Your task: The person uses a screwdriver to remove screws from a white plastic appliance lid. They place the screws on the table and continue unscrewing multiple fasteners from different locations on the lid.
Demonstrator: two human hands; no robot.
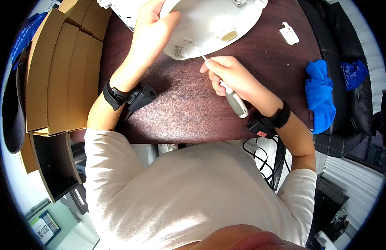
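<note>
My left hand is closed on the left rim of a large white rounded plastic shell, which is held tilted over the table with its hollow side facing me. My right hand grips a screwdriver with a grey and white handle. The screwdriver's thin metal shaft points up and left, and its tip is at or close to a small fitting inside the shell's lower edge. Whether the tip touches it I cannot tell. A round yellowish part sits inside the shell.
On the dark wooden table lie a small white plastic piece and, by the right edge, a blue cloth. Cardboard boxes line the left side. Another white object stands behind my left hand. Black cables hang below the table's edge.
</note>
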